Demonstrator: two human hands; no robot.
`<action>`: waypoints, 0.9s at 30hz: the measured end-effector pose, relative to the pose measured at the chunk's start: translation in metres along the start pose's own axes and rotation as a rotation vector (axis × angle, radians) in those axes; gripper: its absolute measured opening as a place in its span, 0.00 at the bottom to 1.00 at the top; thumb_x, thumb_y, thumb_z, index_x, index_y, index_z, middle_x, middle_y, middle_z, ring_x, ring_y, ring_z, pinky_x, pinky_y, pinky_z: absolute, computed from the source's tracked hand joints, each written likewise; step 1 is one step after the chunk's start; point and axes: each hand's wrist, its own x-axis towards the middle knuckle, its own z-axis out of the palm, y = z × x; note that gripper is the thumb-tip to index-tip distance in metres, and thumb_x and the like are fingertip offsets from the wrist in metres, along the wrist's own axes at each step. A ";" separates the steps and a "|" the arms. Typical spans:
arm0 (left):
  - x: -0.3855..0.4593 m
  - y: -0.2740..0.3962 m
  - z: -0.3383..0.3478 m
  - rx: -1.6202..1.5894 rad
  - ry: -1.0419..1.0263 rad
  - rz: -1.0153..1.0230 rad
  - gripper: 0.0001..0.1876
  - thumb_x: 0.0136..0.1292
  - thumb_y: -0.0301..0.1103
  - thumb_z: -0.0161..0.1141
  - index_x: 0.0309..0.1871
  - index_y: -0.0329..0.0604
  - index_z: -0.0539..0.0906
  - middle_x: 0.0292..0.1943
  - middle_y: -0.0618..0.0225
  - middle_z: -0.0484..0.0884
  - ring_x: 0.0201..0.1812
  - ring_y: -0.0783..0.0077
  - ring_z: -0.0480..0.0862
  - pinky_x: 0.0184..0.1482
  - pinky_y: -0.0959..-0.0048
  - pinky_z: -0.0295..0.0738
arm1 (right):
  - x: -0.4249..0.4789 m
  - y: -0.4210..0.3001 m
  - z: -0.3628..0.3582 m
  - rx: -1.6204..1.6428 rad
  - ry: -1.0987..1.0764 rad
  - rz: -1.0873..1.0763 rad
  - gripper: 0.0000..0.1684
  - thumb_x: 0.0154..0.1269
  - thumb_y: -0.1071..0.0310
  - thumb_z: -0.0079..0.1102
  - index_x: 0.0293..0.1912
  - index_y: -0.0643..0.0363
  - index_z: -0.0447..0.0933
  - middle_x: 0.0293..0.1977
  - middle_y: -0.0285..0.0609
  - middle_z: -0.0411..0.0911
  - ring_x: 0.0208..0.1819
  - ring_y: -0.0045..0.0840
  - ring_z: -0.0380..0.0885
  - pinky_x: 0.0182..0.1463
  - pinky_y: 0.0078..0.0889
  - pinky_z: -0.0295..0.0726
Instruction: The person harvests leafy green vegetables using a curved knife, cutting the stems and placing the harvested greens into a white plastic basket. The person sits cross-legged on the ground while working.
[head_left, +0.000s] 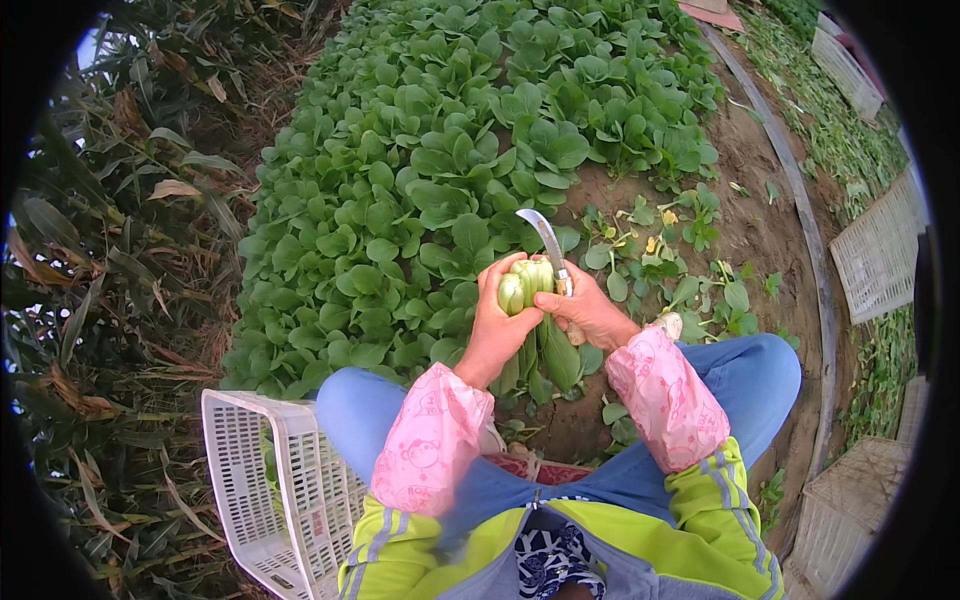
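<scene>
Several heads of bok choy (534, 279) are bunched between my two hands, pale stem ends up and leaves hanging down. My left hand (495, 319) wraps the bunch from the left side. My right hand (592, 307) holds a small curved sickle knife (550, 238) by its handle, and its thumb presses against the stems. The blade points up and away from me, beside the bunch. Below the hands, dark green leaves (561, 356) hang over the soil. The fingers behind the bunch are hidden.
A bed of growing bok choy (420, 180) spreads ahead. Loose leaves and trimmings (675, 262) lie on bare soil at right. A white plastic crate (292, 480) holding some greens stands at my left. Further crates (881, 244) and a dark drip hose (806, 202) are at right; dry corn stalks (112, 262) line the left.
</scene>
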 end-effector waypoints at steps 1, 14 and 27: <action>0.002 0.000 -0.003 -0.089 -0.036 -0.080 0.39 0.49 0.17 0.64 0.68 0.45 0.65 0.58 0.67 0.70 0.58 0.72 0.73 0.60 0.72 0.69 | 0.000 -0.004 -0.001 -0.014 -0.001 -0.008 0.37 0.56 0.59 0.72 0.61 0.58 0.65 0.29 0.29 0.72 0.20 0.11 0.65 0.21 0.14 0.62; 0.018 0.024 -0.010 -0.191 -0.205 -0.248 0.50 0.44 0.22 0.75 0.72 0.43 0.58 0.58 0.67 0.74 0.56 0.74 0.76 0.59 0.71 0.72 | -0.004 -0.001 -0.006 0.132 -0.052 -0.081 0.32 0.60 0.52 0.69 0.55 0.61 0.68 0.32 0.27 0.73 0.25 0.08 0.67 0.25 0.12 0.65; 0.031 0.033 -0.005 0.015 -0.096 -0.274 0.41 0.42 0.20 0.72 0.64 0.38 0.68 0.47 0.67 0.81 0.45 0.74 0.81 0.49 0.73 0.77 | -0.002 -0.005 -0.004 0.003 0.110 -0.148 0.23 0.59 0.61 0.70 0.49 0.64 0.74 0.24 0.32 0.76 0.18 0.12 0.71 0.23 0.14 0.71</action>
